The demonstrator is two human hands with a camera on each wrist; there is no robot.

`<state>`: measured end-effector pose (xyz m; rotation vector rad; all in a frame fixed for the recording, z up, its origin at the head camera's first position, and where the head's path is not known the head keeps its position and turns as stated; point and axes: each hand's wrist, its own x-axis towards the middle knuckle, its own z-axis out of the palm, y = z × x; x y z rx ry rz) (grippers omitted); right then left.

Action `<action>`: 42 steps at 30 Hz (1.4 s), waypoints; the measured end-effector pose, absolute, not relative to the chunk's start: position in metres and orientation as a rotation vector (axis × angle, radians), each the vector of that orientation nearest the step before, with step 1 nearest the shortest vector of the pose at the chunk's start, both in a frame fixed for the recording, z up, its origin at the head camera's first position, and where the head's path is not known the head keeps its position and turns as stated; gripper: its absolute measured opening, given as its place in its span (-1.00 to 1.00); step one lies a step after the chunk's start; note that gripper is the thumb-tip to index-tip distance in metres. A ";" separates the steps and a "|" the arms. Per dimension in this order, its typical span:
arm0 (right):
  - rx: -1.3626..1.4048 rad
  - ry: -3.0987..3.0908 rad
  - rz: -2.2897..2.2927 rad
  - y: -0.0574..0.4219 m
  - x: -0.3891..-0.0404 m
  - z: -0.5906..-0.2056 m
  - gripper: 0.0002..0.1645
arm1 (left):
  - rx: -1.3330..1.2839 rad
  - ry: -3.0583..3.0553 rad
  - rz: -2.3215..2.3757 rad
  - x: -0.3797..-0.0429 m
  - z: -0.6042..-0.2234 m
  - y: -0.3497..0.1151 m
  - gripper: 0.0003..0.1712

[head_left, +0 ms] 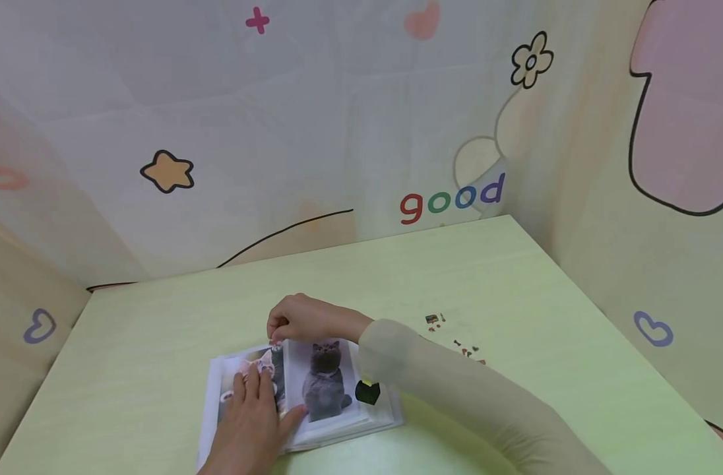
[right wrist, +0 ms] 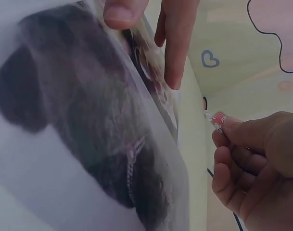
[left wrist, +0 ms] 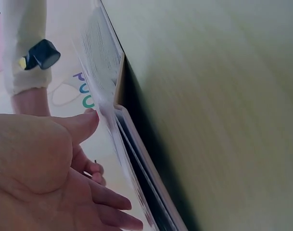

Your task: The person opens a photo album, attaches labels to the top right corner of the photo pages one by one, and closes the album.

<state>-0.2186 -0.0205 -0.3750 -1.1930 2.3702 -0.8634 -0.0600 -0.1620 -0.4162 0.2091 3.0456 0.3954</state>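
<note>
An open album [head_left: 206, 422] lies on the table. Its right page carries a photo of a seated grey cat [head_left: 324, 389]; another cat photo [head_left: 260, 363] on the left page is partly covered. My left hand [head_left: 250, 415] rests over that left page, fingers extended, with the thumb near the inner edge of the right page. Above the top of the album, close to the fold, my right hand [head_left: 305, 318] pinches a small red-and-white sticker [right wrist: 217, 121] between thumb and forefinger. In the right wrist view the sticker is held apart from the page, and the other fingers are curled in.
Several tiny stickers lie on the pale green table [head_left: 486, 264] to the right, one group [head_left: 431, 319] farther back and another [head_left: 467, 351] beside the right forearm. A small dark camera [head_left: 367, 392] is strapped under the right sleeve. Printed cloth walls [head_left: 314, 132] enclose the table.
</note>
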 end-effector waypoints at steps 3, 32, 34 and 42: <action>-1.180 2.362 -0.850 -0.025 -0.221 -0.377 -0.90 | 0.192 3.034 0.408 -0.059 -0.415 -0.160 0.09; -1.308 2.502 -0.496 -0.050 -0.222 -0.405 -0.88 | 0.154 2.984 0.296 -0.060 -0.414 -0.153 0.17; -1.321 2.530 -0.438 -0.051 -0.221 -0.406 -0.85 | 0.154 2.984 0.290 -0.060 -0.414 -0.153 0.15; -1.325 2.621 -0.239 -0.055 -0.215 -0.406 -0.72 | 0.156 2.988 0.276 -0.060 -0.416 -0.153 0.13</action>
